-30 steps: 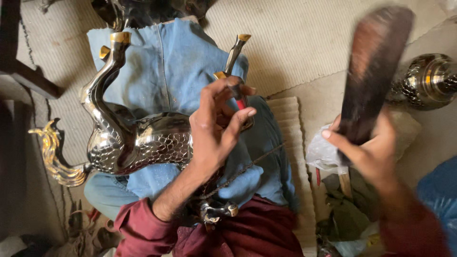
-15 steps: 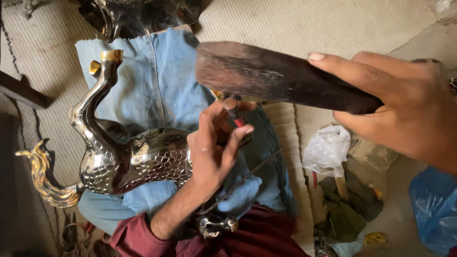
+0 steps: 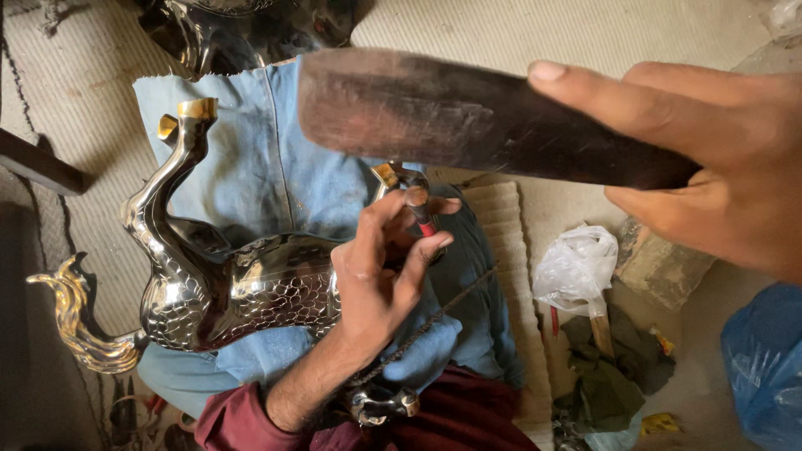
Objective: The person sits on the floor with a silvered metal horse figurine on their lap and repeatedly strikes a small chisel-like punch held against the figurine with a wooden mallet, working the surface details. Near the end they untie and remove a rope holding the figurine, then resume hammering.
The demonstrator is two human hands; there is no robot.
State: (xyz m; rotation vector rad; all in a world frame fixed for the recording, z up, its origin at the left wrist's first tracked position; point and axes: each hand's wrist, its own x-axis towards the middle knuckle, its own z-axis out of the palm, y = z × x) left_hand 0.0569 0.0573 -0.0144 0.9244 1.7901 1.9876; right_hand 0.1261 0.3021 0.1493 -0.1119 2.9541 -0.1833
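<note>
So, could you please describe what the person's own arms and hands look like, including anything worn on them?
Both hands are bare: no gloves, rings or watch show. The left hand leads back along an uncovered forearm to a dark red sleeve, bunched up near the elbow. The right hand fills the upper right corner, close to the camera; it is cut off by the frame edge, so its sleeve cannot be seen.

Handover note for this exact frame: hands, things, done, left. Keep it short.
Left hand: pinches a small red-handled punch upright against the silver bird-shaped vessel.
Right hand: grips a dark wooden mallet, raised above the punch, not touching it.
Vessel lies on blue denim cloth over the lap; its gold-tipped beak points away.
Done: scale pattern covers the body.
Left: cannot tell which area is unfinished.
</note>
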